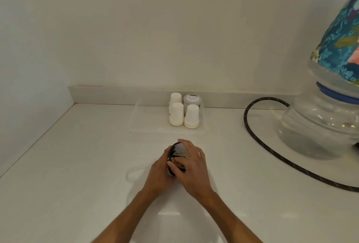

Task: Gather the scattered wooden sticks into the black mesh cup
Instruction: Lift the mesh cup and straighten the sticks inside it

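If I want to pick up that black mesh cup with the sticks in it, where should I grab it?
Probably round the mesh wall of the black mesh cup, coming from above. It lies tipped on its side, mouth toward the left hand, wooden sticks inside; the right hand already wraps it there.

A: The worktop (77, 165)?
B: Glossy, smooth white. The cup (179, 148) is fine black metal mesh, holding pale wood sticks (180, 154).
A: Behind?
B: 3 matt paper cups (176, 114), a clear jug (318, 126), a braided hose (252, 132).

Soft, warm, dimmish indoor light; faint shadows on the white counter (77, 165), a pale glare patch near the arms. Wide-angle bending curves the edges; detail is slightly soft throughout.
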A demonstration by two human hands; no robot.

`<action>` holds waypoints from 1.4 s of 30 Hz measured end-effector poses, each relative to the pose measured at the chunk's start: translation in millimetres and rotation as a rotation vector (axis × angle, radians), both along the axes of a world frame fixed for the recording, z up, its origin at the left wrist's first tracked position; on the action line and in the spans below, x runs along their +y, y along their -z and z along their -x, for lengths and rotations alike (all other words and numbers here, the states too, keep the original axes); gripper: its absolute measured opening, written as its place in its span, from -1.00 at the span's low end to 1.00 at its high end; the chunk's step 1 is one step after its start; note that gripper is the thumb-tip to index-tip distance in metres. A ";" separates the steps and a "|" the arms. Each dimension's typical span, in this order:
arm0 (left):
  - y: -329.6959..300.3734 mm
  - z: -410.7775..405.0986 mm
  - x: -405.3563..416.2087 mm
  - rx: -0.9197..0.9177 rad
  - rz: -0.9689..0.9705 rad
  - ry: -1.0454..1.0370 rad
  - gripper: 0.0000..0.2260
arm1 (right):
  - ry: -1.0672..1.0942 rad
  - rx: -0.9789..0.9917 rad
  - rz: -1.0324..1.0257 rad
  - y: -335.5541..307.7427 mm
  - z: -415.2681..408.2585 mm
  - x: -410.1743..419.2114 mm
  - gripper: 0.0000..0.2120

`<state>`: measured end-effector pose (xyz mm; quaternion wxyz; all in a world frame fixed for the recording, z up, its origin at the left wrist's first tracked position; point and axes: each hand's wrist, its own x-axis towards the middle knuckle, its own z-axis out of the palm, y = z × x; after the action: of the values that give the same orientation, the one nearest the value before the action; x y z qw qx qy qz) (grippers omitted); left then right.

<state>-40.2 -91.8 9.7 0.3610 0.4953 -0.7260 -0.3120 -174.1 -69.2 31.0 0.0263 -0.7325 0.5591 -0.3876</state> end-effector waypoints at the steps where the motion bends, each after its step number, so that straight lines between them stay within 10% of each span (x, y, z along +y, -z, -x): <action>1: 0.2 -0.7 -0.3 0.006 -0.003 0.000 -0.31 | 0.016 0.007 0.059 3.9 0.1 3.1 -0.75; 15: 5.1 -1.6 -4.7 -0.011 0.018 -0.009 -0.31 | -0.052 0.121 0.040 -18.5 16.5 5.6 -0.82; 20: 3.6 -1.9 -5.7 -0.010 0.015 -0.020 -0.25 | 0.066 -0.035 0.087 -22.5 23.6 5.2 -0.52; 28: 6.9 -7.5 -9.1 -0.060 0.037 -0.083 -0.24 | 0.080 -0.428 -0.419 17.6 19.8 12.8 -0.04; 42: 20.1 -27.7 -12.5 -0.139 -0.096 0.005 -0.08 | 0.182 -0.524 -0.386 23.2 -3.8 -12.6 -0.23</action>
<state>-12.4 -104.3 -10.3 0.2847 0.5308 -0.7347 -0.3122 -170.4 -81.8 7.8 0.2727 -0.5366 0.6593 -0.4507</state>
